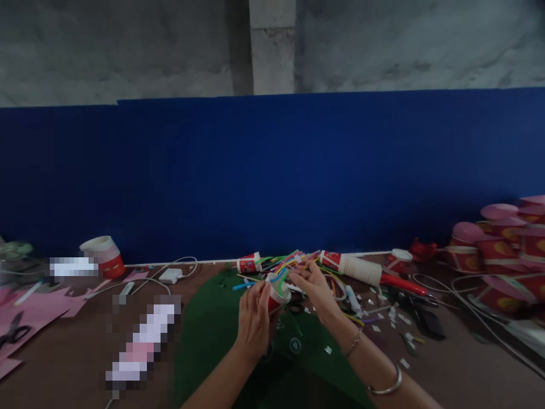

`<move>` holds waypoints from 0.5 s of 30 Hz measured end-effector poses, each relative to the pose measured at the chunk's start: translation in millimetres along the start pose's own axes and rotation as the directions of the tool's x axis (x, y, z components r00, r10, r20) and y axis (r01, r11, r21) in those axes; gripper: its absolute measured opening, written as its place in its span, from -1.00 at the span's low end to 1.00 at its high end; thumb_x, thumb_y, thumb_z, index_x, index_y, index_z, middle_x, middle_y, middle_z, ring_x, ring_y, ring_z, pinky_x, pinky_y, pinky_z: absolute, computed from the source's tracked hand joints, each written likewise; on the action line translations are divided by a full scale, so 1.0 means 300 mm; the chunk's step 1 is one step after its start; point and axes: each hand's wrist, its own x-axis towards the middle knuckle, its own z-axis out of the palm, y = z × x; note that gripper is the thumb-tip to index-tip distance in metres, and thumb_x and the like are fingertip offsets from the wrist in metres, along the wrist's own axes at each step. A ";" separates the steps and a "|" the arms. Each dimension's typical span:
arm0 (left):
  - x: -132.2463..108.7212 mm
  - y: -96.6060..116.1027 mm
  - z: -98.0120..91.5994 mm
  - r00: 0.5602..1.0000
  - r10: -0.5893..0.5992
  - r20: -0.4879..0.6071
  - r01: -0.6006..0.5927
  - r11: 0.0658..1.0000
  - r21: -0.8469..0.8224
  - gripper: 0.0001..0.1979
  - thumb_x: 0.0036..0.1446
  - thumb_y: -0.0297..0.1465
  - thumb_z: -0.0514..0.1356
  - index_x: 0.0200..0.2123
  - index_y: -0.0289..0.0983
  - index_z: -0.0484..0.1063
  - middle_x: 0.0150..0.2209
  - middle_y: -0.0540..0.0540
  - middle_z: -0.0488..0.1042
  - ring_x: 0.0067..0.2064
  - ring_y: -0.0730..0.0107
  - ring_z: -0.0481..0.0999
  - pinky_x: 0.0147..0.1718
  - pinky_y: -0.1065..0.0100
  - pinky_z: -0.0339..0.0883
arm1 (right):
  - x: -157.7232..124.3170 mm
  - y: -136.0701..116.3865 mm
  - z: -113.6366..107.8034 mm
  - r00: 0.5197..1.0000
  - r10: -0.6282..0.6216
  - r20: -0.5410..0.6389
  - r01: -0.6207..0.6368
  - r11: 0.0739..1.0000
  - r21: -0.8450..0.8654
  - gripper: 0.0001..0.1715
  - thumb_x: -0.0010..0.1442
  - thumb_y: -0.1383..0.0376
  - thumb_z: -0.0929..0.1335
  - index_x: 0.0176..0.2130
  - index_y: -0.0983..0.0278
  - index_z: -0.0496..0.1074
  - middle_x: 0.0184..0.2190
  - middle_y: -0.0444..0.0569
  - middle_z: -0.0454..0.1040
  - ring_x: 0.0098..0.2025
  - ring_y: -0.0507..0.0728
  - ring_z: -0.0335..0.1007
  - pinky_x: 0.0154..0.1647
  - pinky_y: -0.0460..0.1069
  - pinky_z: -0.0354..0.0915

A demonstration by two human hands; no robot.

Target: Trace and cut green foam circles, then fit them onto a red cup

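My left hand (254, 312) is wrapped round a red and white paper cup (276, 302), tilted with its mouth toward my right hand. Blue and green thin strips (281, 278) show at the cup's mouth. My right hand (313, 287) is just above and right of the rim, thumb and fingers pinched together; what they hold, if anything, is not clear. Behind both hands lies a loose heap of thin coloured sticks (293, 260). A red paper cup (249, 262) lies on its side left of the heap, and a stack of nested paper cups (361, 270) lies to its right.
A dark green mat (204, 329) covers part of the brown table. White scraps (404, 319), a red-handled tool (402, 283) and cables lie right. Cups with pink tops (502, 250) are piled far right. Left are stacked cups (106, 258), a charger (170, 276), pink paper and scissors (15, 332).
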 end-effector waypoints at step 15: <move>-0.022 -0.014 0.028 0.849 -0.463 0.254 0.526 0.692 -0.495 -0.34 -0.25 -0.21 0.35 -0.04 -0.29 0.26 -0.09 -0.26 0.35 -0.07 0.00 0.39 -0.12 0.03 0.31 | 0.051 0.007 0.001 0.961 -0.270 0.065 0.273 0.879 -0.392 -0.70 0.01 0.31 0.35 -0.20 0.25 0.26 -0.36 -0.04 0.44 -0.38 0.12 0.40 -0.35 0.01 0.33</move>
